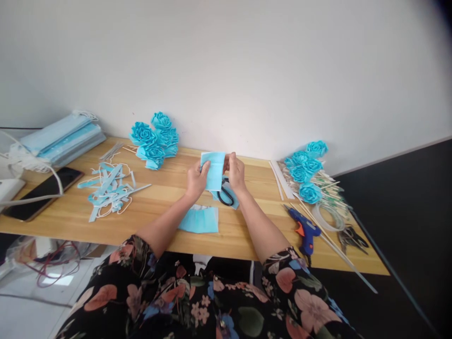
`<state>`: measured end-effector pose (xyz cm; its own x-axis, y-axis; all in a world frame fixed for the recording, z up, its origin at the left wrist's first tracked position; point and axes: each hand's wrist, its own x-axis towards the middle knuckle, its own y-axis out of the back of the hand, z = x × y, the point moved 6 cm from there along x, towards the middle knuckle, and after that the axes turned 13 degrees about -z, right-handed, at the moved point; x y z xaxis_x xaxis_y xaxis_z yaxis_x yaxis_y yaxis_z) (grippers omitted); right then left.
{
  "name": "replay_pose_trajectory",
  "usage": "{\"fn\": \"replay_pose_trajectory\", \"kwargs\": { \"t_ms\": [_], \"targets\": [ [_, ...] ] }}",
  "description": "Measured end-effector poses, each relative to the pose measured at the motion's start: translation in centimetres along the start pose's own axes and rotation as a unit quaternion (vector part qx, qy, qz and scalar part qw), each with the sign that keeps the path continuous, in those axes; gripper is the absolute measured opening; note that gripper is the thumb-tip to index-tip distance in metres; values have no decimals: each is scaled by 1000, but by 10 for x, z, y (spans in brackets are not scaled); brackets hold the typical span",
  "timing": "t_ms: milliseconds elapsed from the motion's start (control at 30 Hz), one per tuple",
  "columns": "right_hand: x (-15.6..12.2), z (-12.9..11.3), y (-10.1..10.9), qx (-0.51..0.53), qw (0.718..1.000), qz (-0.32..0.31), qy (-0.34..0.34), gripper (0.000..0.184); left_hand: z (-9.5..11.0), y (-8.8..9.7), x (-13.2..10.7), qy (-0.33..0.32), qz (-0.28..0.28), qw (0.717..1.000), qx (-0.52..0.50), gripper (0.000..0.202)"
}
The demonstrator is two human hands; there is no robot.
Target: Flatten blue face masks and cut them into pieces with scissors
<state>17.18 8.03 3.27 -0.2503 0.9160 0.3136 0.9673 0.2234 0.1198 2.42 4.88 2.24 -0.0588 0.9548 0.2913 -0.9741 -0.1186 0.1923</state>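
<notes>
Pinching a blue sheet (214, 170) between thumb and fingers, our left hand (198, 179) has it firmly by its left edge, the thumb lying across the front. We have the sheet raised in front of us over the middle of the table (165, 188), standing nearly upright. Our right hand (237, 173) is at the sheet's right edge with its fingers curled; we cannot tell whether they grip the sheet or only come close to it. Below our hands we see the black handles of the scissors (226, 204) beside a partly hidden blue piece, and nearer to us a second piece (199, 220) lies flat by our left forearm. To our left we have a tangle of scraps (110, 190), a phone (44, 193), a stack of masks (65, 139) and, near the wall, a cluster of blue flowers (155, 141). To our right, more flowers (303, 165) rest on a heap of sticks (334, 190), with two white strips (284, 181) just beside them. Nearer to us on that side lie a blue glue gun (306, 230), a roll of tape (319, 222) and dark snips (353, 239).
</notes>
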Motion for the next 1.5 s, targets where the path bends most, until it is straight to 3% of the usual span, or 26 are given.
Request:
{"fn": "replay_pose_trajectory", "kwargs": {
  "t_ms": [200, 333, 633, 867, 1000, 1167, 1333, 1500],
  "targets": [
    [-2, -5, -2, -102, 995, 21, 9, 56, -7, -8, 1, 9, -44, 999, -9, 30],
    [0, -7, 6, -99, 994, 40, 14, 52, -14, -12, 2, 5, -65, 998, -18, 34],
    [5, -14, 11, -40, 995, -94, 9, 30, -15, -22, -1, 5, -118, 993, 14, 38],
    [4, -14, 13, -58, 995, -75, 12, 26, -15, -27, -1, -10, -149, 989, -10, 38],
    [4, -10, 12, -52, 997, -57, -4, 29, -18, -29, -1, 18, -157, 986, -52, 41],
    [6, 0, 4, 44, 998, -35, -33, 38, -17, -13, 5, 28, -75, 992, -100, 38],
    [2, 15, -17, 58, 982, -150, -99, 46, -22, 10, 11, 43, 35, 984, -171, 37],
    [-5, 26, -32, -47, 968, -214, -126, 41, -26, 15, 13, 46, 58, 977, -199, 40]
  ]
}}
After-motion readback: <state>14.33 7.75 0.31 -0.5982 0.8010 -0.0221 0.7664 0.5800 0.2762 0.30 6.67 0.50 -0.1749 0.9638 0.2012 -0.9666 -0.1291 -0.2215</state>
